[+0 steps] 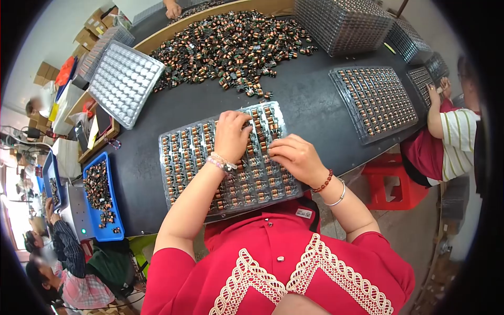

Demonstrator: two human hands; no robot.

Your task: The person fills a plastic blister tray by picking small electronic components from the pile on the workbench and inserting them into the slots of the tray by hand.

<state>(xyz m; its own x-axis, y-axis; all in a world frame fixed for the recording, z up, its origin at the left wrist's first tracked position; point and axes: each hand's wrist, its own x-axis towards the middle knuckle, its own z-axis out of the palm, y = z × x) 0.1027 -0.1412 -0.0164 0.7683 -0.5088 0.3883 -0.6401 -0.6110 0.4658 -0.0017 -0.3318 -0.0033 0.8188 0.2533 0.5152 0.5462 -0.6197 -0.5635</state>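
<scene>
A clear plastic tray (181,197) lies on the black table in front of me, with rows of small copper-coloured coil parts in its pockets. Over its upper middle, my left hand (231,135) has its fingers bent down and pressed together; what they hold is too small to make out. My right hand (297,156) is at the tray's right part, thumb and fingers pinched near the coils, their tips partly hidden. The two hands are a short way apart. Beyond the tray, a large heap of loose coil parts (226,47) is spread on the table.
A filled tray (373,102) lies to the right, tall tray stacks (344,26) behind it. An empty tray (126,84) leans at the left, above a blue bin (116,210) of coils. A red stool (396,184) stands at the right. Other people sit at both sides.
</scene>
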